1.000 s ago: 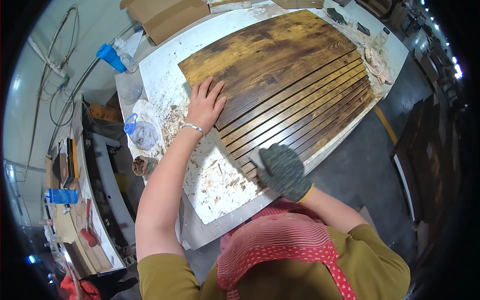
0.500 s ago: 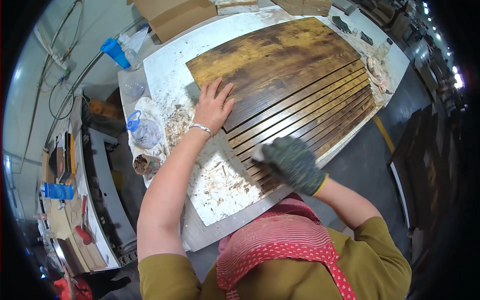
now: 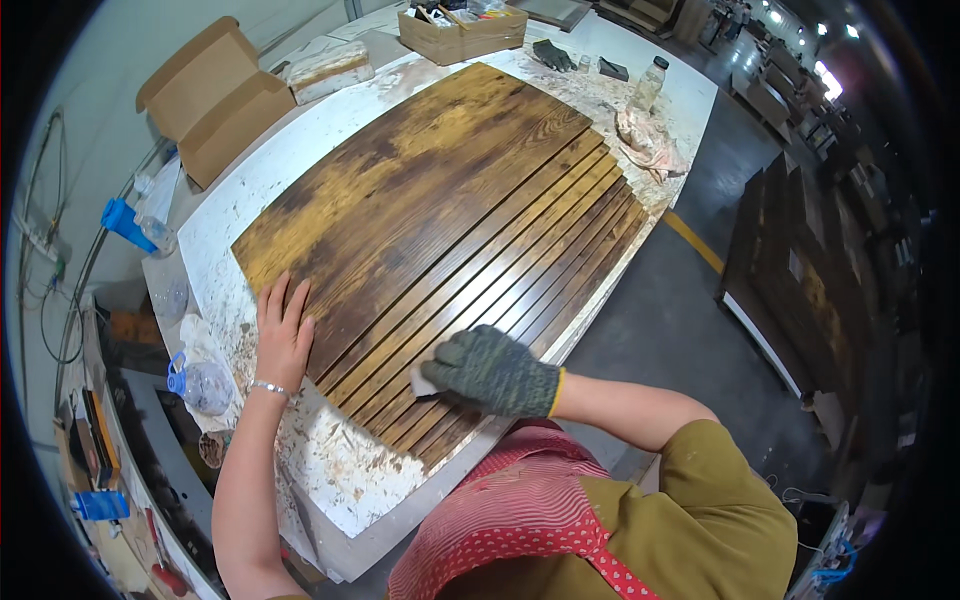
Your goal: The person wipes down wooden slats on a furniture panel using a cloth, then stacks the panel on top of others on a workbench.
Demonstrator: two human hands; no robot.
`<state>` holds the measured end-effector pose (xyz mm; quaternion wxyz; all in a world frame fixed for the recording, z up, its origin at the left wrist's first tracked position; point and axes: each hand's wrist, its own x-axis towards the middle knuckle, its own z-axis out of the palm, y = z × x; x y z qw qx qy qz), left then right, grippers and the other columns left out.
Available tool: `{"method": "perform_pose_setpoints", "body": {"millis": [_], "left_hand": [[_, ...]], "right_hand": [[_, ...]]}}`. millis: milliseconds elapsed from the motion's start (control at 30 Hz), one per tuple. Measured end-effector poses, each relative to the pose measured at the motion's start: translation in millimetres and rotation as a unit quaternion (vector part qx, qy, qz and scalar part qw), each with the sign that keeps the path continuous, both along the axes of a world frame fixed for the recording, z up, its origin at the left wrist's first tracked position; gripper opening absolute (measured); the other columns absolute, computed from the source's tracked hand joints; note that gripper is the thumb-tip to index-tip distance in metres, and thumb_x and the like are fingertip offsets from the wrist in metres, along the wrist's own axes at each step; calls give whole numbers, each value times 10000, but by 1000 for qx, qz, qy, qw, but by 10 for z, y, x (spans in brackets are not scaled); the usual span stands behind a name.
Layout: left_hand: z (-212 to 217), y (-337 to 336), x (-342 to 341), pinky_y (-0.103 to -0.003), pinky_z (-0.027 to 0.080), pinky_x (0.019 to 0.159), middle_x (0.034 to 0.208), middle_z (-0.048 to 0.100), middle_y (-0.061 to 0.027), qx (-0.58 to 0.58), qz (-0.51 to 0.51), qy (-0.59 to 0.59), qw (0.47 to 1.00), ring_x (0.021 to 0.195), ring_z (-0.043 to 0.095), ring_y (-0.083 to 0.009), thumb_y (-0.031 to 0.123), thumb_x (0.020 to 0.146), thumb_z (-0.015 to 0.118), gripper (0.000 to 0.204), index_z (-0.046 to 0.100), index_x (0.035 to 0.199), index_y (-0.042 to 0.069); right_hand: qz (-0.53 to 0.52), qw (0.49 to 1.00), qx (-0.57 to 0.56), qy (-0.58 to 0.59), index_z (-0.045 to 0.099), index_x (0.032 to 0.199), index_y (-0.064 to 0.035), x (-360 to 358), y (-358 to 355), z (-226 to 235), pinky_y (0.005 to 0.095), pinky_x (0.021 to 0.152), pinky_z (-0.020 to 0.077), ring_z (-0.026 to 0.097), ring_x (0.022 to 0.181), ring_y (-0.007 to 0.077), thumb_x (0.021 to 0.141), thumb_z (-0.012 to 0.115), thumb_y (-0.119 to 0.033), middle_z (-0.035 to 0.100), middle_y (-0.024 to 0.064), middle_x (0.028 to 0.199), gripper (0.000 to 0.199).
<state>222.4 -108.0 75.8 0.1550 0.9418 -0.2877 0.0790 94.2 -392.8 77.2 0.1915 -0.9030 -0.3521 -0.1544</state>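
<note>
A stack of brown wood-grain boards (image 3: pixel 400 215) lies slantwise on the table. The boards are staggered, so the lower ones show as narrow parallel strips on the near side. My bare left hand (image 3: pixel 284 335), with a bracelet at the wrist, rests with fingers spread on the left corner of the top board. My right hand (image 3: pixel 490 372) wears a dark grey-green knit glove and is over the strips near their left ends. Its fingers close on a small whitish pad (image 3: pixel 423 383) pressed against the boards; the glove hides most of the pad.
The white table (image 3: pixel 345 475) is strewn with brown scraps at its left. Around the boards are an open cardboard box (image 3: pixel 225 110), a box of tools (image 3: pixel 463 36), a dark glove (image 3: pixel 553 55), a glass bottle (image 3: pixel 650 82), a crumpled rag (image 3: pixel 648 142) and a plastic jug (image 3: pixel 205 385). Dark panels (image 3: pixel 790 280) stand at right.
The view has turned, so the table sits differently in it. My gloved right hand has moved the pad a short way rightward along the strips. My left hand remains at the board's corner.
</note>
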Motion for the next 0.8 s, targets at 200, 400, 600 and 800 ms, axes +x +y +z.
{"method": "perform_pose_setpoints", "body": {"millis": [200,400,600,800], "left_hand": [[126,-28,-51,-449,206,1099,1447,284,-136,46,23,27,998,1337,212,-378,214,906,420,453,416,1340,85],[250,-112,-15,-437,184,1111,1471,253,-133,92,27,74,993,1359,184,-371,219,910,411,450,412,1338,81],[253,-170,-99,-434,160,1116,1480,241,-141,80,91,119,986,1369,168,-369,226,927,376,460,381,1350,47],[311,-286,-81,-439,160,1115,1486,224,-157,145,76,90,982,1367,169,-384,233,932,330,477,356,1348,2]], "right_hand": [[-236,967,-72,-66,583,834,-41,229,-1564,115,401,626,448,561,708,302,704,600,-155,556,106,712,174],[-153,987,4,45,594,991,-33,276,-1370,34,385,634,464,569,703,244,779,581,-215,573,91,804,281],[-110,993,9,35,579,979,-58,524,-1948,21,407,646,473,593,706,269,878,512,-273,582,117,747,247],[-500,865,-11,33,612,929,-38,745,-3559,44,456,710,449,562,773,340,831,566,-285,584,182,863,270]]}}
